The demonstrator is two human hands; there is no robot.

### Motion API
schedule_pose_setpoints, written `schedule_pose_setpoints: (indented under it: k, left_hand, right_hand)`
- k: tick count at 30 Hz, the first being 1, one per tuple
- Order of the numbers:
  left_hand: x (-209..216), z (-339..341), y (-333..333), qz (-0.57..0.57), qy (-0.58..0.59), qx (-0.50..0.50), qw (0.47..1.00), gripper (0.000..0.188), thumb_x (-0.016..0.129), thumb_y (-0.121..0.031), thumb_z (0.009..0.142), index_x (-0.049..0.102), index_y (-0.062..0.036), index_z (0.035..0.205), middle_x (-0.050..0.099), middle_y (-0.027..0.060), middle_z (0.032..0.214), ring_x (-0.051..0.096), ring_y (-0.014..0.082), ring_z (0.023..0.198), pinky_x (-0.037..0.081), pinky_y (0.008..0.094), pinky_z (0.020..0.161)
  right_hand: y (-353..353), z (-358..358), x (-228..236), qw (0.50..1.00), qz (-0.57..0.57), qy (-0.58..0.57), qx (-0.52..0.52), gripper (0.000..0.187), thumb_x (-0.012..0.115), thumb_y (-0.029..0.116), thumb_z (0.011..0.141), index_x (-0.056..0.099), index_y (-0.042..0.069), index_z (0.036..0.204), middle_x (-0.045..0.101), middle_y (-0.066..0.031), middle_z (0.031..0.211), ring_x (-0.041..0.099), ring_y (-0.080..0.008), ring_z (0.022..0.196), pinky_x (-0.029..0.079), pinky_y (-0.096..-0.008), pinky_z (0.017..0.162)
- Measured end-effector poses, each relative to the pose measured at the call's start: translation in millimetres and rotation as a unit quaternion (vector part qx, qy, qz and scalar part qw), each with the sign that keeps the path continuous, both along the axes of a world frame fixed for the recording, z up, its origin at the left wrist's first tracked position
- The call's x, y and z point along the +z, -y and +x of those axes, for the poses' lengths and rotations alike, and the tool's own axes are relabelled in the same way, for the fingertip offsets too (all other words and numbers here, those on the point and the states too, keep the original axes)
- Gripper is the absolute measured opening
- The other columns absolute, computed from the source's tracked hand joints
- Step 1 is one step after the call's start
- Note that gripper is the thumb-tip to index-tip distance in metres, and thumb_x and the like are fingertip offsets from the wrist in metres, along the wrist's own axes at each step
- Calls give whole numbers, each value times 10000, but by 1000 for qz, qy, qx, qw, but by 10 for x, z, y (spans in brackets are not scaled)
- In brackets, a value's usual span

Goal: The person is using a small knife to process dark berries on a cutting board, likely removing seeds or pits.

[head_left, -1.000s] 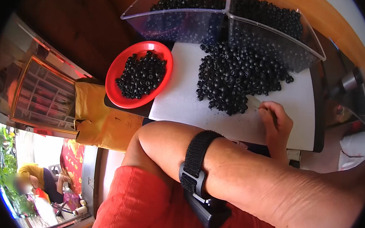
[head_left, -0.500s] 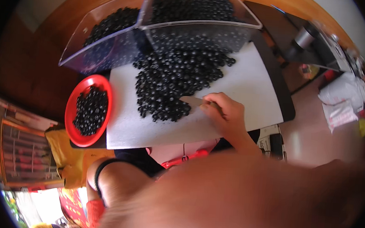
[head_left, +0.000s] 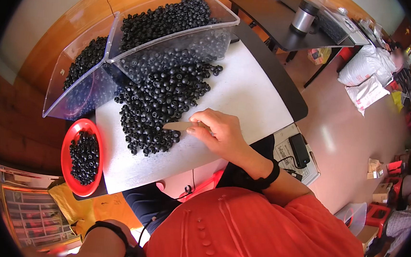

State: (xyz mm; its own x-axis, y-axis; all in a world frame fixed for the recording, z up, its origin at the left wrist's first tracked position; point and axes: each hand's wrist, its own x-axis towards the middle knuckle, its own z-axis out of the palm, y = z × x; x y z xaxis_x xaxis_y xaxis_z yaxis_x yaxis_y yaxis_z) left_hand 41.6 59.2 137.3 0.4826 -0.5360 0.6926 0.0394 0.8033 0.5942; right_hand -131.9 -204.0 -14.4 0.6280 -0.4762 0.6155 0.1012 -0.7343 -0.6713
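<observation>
My right hand (head_left: 220, 135) is closed round the handle of a small knife (head_left: 179, 126), its flat tannish blade pointing left. The blade's tip meets the near right edge of a heap of small round black pieces (head_left: 162, 98), many with a pale spot or hole in the middle. This heap lies on a white board (head_left: 247, 88). At the lower left my left hand (head_left: 102, 247) shows partly beside a black wrist strap; its fingers are smeared or cut off by the lower edge. An oval red dish (head_left: 67, 166) of the same black pieces stands left of the board.
Two clear plastic bins (head_left: 174, 35) full of black pieces stand behind the heap. A dark table (head_left: 267, 17) at the back right bears a steel mug (head_left: 305, 16). White sacks (head_left: 369, 69) lie on the floor to the right. A box with a black device (head_left: 299, 150) is beside my right forearm.
A large blurred stretch of skin across the lower view is gone, baring my red shirt. The view has shifted, and the knife's tip now reaches slightly farther into the heap.
</observation>
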Motion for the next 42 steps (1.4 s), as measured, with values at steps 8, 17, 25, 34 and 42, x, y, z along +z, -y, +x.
schedule_pose_setpoints:
  k: [8, 17, 25, 34, 42]
  left_hand:
    - [253, -128, -430, 56, 3, 66, 996, 504, 613, -355, 967, 655, 54, 1259, 655, 286, 1222, 651, 328, 985, 565, 450, 819]
    - [-1004, -62, 15, 477, 355, 216, 775, 152, 776, 44, 807, 727, -6, 942, 688, 84, 917, 637, 194, 825, 518, 317, 695]
    - [-1304, -133, 427, 409, 397, 369, 734, 193, 801, 7, 790, 703, -21, 954, 649, 99, 885, 623, 261, 821, 517, 378, 695]
    - [-1417, -201, 500, 387, 436, 453, 674, 181, 776, -4, 795, 700, -34, 956, 623, 111, 918, 616, 333, 881, 532, 444, 736]
    - [-1308, -196, 503, 391, 515, 468, 603, 178, 751, 6, 773, 680, -9, 936, 581, 119, 930, 593, 334, 882, 536, 447, 704]
  right_hand:
    - [-22, -22, 31, 1000, 10, 10, 23, 158, 768, 101, 925, 702, 34, 1052, 710, -78, 858, 670, -185, 678, 521, -313, 626]
    - [-28, -9, 50, 1000, 7, 12, -20, 144, 767, 166, 937, 716, 42, 990, 718, -87, 843, 705, -251, 693, 539, -350, 624]
    - [-69, -31, 39, 997, -76, 1, -23, 127, 786, 159, 903, 703, 62, 907, 669, -53, 779, 653, -240, 676, 510, -381, 595]
    - [-72, -58, 83, 991, -131, 17, -2, 142, 805, 80, 885, 678, 18, 873, 656, -73, 746, 610, -220, 644, 462, -352, 570]
    - [-70, -45, 88, 994, -97, 29, 35, 173, 836, 129, 839, 675, 65, 826, 664, -42, 727, 621, -236, 649, 473, -383, 561]
